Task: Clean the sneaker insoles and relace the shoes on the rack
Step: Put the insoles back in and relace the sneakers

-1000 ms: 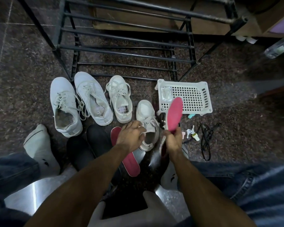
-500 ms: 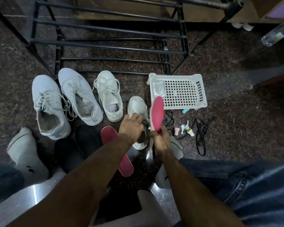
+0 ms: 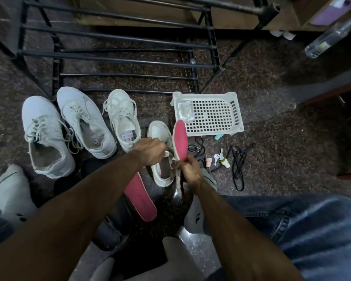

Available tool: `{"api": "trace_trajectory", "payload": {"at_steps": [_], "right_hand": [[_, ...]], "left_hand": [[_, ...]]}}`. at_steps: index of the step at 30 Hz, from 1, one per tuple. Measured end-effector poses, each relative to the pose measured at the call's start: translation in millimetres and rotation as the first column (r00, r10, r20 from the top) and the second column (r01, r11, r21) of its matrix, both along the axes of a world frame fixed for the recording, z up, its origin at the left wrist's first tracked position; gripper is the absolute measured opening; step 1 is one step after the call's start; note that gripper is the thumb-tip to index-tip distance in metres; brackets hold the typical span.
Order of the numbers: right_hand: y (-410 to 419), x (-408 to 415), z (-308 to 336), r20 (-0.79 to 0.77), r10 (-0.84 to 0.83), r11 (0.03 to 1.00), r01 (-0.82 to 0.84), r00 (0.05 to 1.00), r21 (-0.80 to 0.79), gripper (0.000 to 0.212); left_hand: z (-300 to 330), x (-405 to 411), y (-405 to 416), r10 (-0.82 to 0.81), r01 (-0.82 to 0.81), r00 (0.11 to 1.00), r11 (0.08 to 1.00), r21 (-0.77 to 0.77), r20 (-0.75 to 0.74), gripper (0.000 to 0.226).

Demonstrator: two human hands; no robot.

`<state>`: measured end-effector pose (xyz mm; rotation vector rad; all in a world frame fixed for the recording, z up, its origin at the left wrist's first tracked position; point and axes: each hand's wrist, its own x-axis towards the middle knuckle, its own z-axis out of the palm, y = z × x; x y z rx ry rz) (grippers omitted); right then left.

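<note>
Head view: four white sneakers on the floor, two pink insoles in play. Right hand (image 3: pixel 189 170) pinches one pink insole (image 3: pixel 180 139) upright by its heel, just beside the small sneaker (image 3: pixel 161 154) at centre. Left hand (image 3: pixel 150 151) curls onto that sneaker's laces. Second insole (image 3: pixel 141 196) lies flat at six o'clock. One white basket (image 3: pixel 236 110) at two o'clock, rack (image 3: pixel 118 35) at twelve.

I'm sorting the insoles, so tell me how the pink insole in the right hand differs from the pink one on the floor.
The held insole stands raised, its heel end gripped by the right hand, toe end pointing toward the white basket; the floor insole lies flat on the dark floor, untouched. The held insole sits beside the small sneaker that the left hand steadies; the floor insole runs partly under the left forearm. Both are pink and similar in shape.
</note>
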<state>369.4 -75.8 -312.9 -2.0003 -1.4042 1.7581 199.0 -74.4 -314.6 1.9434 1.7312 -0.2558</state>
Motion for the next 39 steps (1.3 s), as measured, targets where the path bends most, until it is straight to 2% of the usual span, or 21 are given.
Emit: {"api": "trace_trajectory", "payload": {"at_steps": [4, 6, 10, 16, 22, 27, 35, 37, 39], "right_hand": [[5.2, -0.9, 34.5, 0.188, 0.217, 0.975, -0.221, 0.958, -0.002, 0.021], [5.1, 3.8, 47.8, 0.296, 0.34, 0.938, -0.343, 0.893, -0.041, 0.019], [-0.9, 13.6, 75.2, 0.442, 0.48, 0.861, -0.504, 0.758, -0.07, 0.023], [-18.9, 11.9, 107.3, 0.54, 0.65, 0.724, -0.651, 0.534, -0.228, 0.014], [-24.5, 4.5, 93.9, 0.538, 0.64, 0.74, -0.628, 0.549, -0.24, 0.022], [-27.6, -2.6, 72.3, 0.564, 0.596, 0.755, -0.637, 0.572, -0.153, 0.03], [-28.3, -27.1, 27.0, 0.622, 0.485, 0.797, -0.603, 0.615, -0.026, 0.033], [-31.0, -28.4, 20.8, 0.634, 0.46, 0.804, -0.595, 0.622, 0.001, 0.04], [-34.7, -21.1, 17.5, 0.589, 0.411, 0.863, -0.506, 0.696, -0.004, 0.059]], "left_hand": [[7.6, 6.6, 1.9, 0.124, -0.119, 0.99, 0.99, -0.072, 0.072, 0.018], [5.9, 8.1, 0.8, 0.195, -0.188, 0.977, 0.979, -0.081, 0.088, 0.015], [3.6, 4.5, -1.2, 0.291, -0.278, 0.942, 0.956, -0.099, 0.169, 0.012], [5.4, 6.3, -3.1, 0.332, -0.321, 0.924, 0.943, -0.086, 0.189, 0.017], [5.0, 6.6, -6.2, 0.348, -0.339, 0.916, 0.938, -0.079, 0.201, 0.018], [2.7, 6.8, -10.8, 0.37, -0.364, 0.904, 0.929, -0.067, 0.214, 0.017], [-3.2, 8.6, -18.7, 0.414, -0.411, 0.885, 0.91, -0.06, 0.214, 0.017], [-4.0, 9.3, -19.9, 0.412, -0.41, 0.886, 0.911, -0.055, 0.214, 0.017], [-4.3, 9.3, -20.8, 0.412, -0.409, 0.885, 0.91, -0.059, 0.218, 0.017]]}}
